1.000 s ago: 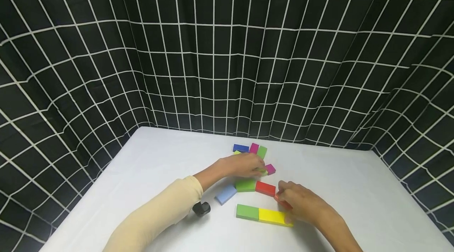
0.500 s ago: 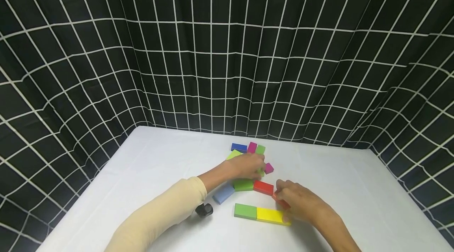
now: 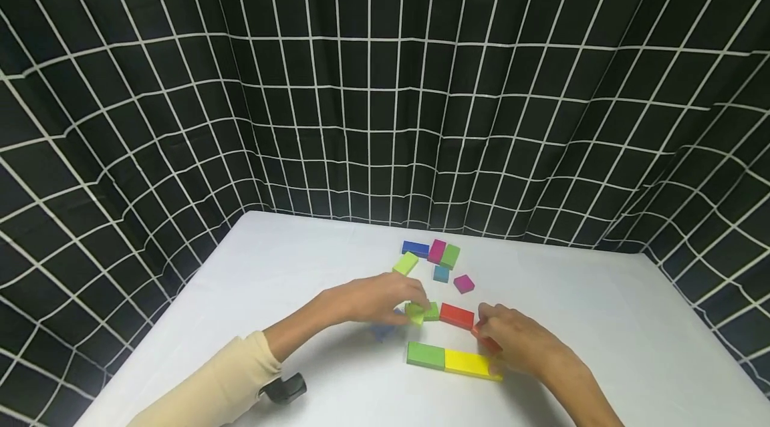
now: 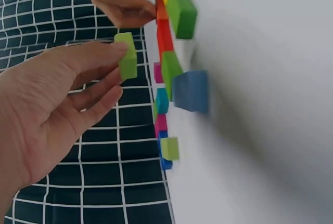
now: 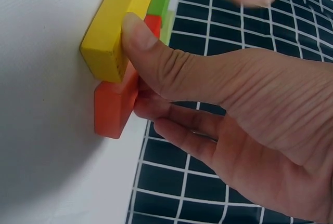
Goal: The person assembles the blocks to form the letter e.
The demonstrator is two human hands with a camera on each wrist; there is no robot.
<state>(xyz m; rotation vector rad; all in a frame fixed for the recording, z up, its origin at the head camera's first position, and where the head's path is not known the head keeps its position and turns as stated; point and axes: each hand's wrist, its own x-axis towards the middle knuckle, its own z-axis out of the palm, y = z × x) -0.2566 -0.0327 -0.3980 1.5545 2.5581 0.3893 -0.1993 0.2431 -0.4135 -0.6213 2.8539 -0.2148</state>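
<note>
My left hand (image 3: pixel 375 297) holds a lime-green block (image 4: pixel 126 57) between thumb and fingertips, raised a little over the table. Below it, a green block (image 3: pixel 432 311) lies end to end with a red block (image 3: pixel 457 315). A light blue block (image 4: pixel 190 91) stands by the green one, partly hidden in the head view. My right hand (image 3: pixel 523 343) has its fingers behind an orange block (image 5: pixel 112 107), which continues the row. Its thumb presses the side of a yellow block (image 3: pixel 469 363), so the hand spans both. A second green block (image 3: pixel 426 355) adjoins the yellow one.
Farther back lie a dark blue block (image 3: pixel 416 248), a magenta block (image 3: pixel 437 250), a green block, a lime block (image 3: pixel 405 263), a teal block (image 3: pixel 441 273) and another magenta piece (image 3: pixel 464 284). A black gridded curtain (image 3: pixel 385 113) encloses the white table (image 3: pixel 565 293).
My left hand has picked up the lime-green block from near the magenta piece and carried it left and nearer, uncovering the teal block. The right hand keeps its place on the blocks.
</note>
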